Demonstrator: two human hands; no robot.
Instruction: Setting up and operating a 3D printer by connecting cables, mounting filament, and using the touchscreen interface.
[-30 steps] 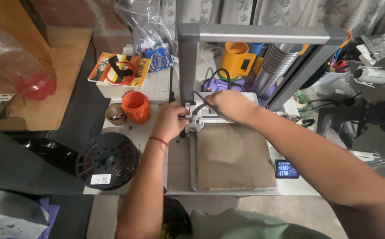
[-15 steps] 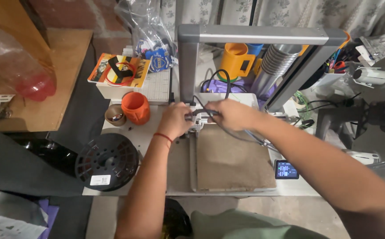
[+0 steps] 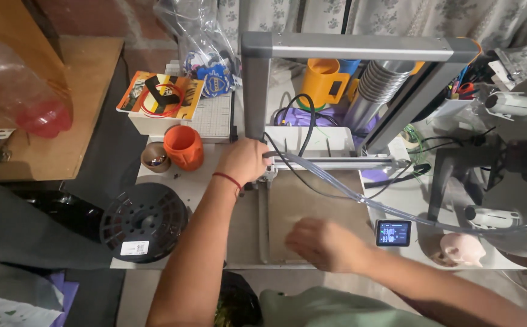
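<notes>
**A:** What did the head view give you?

**B:** I saw the left hand (image 3: pixel 243 161) at the left end of the printer (image 3: pixel 360 48), fingers curled shut around the print head (image 3: pixel 268 171) where the horizontal rail (image 3: pixel 336 162) met the grey upright. Red thread on that wrist.

**A:** Right hand?

**B:** The right hand (image 3: pixel 324 243) was blurred, low over the front of the brown print bed (image 3: pixel 312 206). Fingers looked loosely bent. I couldn't tell whether it held anything, or whether it touched the bed.

**A:** Where did the print head sit relative to the bed?

**B:** At the bed's back left corner, mostly covered by the left hand. A clear tube (image 3: pixel 360 197) and a black cable (image 3: pixel 300 127) ran out from it, the tube crossing the bed to the right.

**A:** Surroundings?

**B:** The black spool (image 3: pixel 144 221) lay flat on the table left of the bed, near the left forearm. The orange cup (image 3: pixel 184 146) stood just left of the left hand, with a small brown bowl (image 3: pixel 155 157) touching it. A small display (image 3: pixel 393 232) sat right of the bed, with a pink figurine (image 3: pixel 460 249) beyond it.
</notes>
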